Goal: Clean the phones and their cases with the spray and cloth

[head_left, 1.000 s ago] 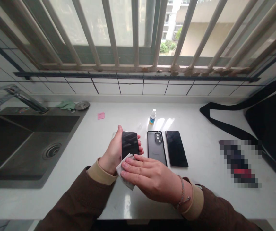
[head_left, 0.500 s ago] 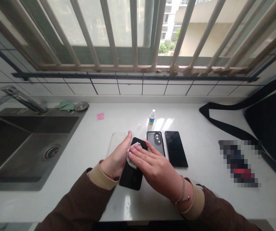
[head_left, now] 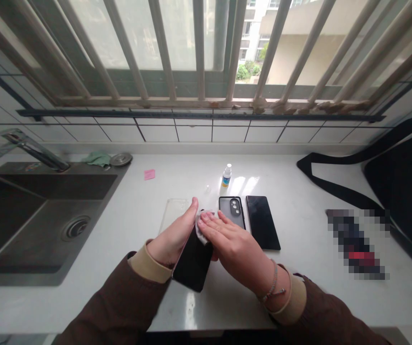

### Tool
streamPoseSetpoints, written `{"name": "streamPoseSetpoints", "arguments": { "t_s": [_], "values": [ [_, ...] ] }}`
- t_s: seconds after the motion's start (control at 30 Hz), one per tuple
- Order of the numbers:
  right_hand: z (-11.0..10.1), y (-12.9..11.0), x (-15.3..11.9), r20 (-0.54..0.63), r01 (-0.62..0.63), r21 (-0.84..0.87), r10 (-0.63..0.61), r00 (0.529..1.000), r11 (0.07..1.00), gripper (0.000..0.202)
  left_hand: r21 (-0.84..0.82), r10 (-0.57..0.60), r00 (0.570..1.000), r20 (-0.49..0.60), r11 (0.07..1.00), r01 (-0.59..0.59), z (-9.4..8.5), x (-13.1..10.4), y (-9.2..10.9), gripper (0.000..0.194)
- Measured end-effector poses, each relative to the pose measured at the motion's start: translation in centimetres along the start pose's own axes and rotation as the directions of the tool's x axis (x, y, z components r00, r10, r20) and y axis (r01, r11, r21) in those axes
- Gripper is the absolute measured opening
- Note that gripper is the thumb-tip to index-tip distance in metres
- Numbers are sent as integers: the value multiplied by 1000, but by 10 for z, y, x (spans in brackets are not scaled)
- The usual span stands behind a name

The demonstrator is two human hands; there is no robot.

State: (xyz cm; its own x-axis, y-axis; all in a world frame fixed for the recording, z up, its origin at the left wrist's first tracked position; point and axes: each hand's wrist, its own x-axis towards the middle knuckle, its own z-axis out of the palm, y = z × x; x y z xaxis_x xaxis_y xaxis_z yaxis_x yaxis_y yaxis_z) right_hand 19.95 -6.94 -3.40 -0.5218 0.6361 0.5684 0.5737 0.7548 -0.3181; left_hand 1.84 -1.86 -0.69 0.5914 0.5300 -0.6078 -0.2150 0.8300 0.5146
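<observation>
- Left hand: gripping a black, rectangular, glass-fronted phone, thumb up along its left edge, a fingertip showing at the right edge.
- Phone: held above a glossy white worktop, slanted, near end towards the wearer; far end mostly under the other hand.
- Right hand: fingers nearly straight, laid over a small, thin, whitish wipe, which touches the upper part of the dark face. Thumb hidden; cannot tell whether the wipe is pinched.
- Right wrist: thin grey braided bracelet. Both arms in dark brown sleeves with tan cuffs.
- Just beyond left hand: a clear, flat, rectangular plastic case, partly covered by that hand.
- Just beyond right hand: a black-rimmed, grey translucent phone case with camera openings, its near end hidden.
- Next to that case, on its right: a second black, slab-shaped phone, lying flat.
- Farther back: small white plastic bottle with blue-and-yellow label, upright; a square pink paper slip well to its left.
- Far left: dark grey metal sink. Far right: wide black fabric strap; near it, a pixelated item, unidentifiable.
</observation>
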Motion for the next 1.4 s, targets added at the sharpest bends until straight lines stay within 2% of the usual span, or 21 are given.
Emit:
{"name": "streamPoseSetpoints", "arguments": {
  "t_s": [0.13, 0.23, 0.3, 0.37, 0.47, 0.57, 0.63, 0.87, 0.97, 1.03, 1.1, 1.17, 1.23, 1.3, 1.4],
  "values": [
    [-4, -8, 2, 35, 131, 60, -133, 990, 990, 47, -10, 98, 978, -183, 995, -102, 4, -3, 10, 81],
    [-5, -11, 3, 47, 174, 76, -178, 983, 982, 44, 10, 106, 967, -232, 994, -106, 6, -8, 14, 83],
    [-5, -10, 3, 39, 148, 58, -150, 988, 987, 46, -24, 76, 979, -188, 996, -82, 7, -9, 13, 81],
    [-4, -7, 2, 24, 94, 29, -95, 995, 995, 48, -64, 33, 995, -96, 997, -39, 6, -8, 9, 77],
    [-3, -2, 1, 2, 2, -22, -1, 1000, 1000, 51, 6, -54, 998, 35, 999, 54, 0, -5, 1, 87],
    [-1, 2, 0, -16, -61, -48, 60, 998, 997, 53, 161, -170, 984, 51, 974, 160, -5, -5, -3, 107],
    [-1, 3, 0, -12, -70, -42, 69, 998, 997, 54, 172, -175, 984, 27, 971, 168, -6, -6, -2, 107],
    [-2, 8, 1, 5, -78, -31, 79, 997, 996, 57, -67, 36, 999, 16, 997, -35, 8, -6, 5, 67],
    [-2, 7, 2, 24, -15, 2, 15, 1000, 1000, 51, -141, 91, 995, -33, 986, -94, 11, -4, 9, 64],
    [-4, 3, 3, 44, 50, 44, -52, 998, 998, 47, -154, 121, 980, -155, 977, -145, 10, -4, 12, 64],
    [-6, -3, 4, 46, 115, 83, -120, 992, 990, 43, -134, 165, 945, -282, 969, -209, 6, -5, 16, 64],
    [-10, -9, 5, 37, 174, 117, -179, 983, 978, 40, -94, 234, 905, -356, 954, -283, 2, -7, 19, 64],
    [-12, -14, 6, 28, 221, 146, -227, 974, 964, 36, -67, 295, 880, -372, 937, -342, -1, -8, 23, 63],
    [-13, -16, 7, 30, 240, 152, -247, 969, 959, 34, -59, 325, 874, -361, 927, -369, -3, -9, 24, 63],
    [-11, -14, 6, 56, 196, 97, -202, 978, 976, 37, -82, 284, 905, -316, 942, -324, -2, -8, 22, 65]
  ]
}}
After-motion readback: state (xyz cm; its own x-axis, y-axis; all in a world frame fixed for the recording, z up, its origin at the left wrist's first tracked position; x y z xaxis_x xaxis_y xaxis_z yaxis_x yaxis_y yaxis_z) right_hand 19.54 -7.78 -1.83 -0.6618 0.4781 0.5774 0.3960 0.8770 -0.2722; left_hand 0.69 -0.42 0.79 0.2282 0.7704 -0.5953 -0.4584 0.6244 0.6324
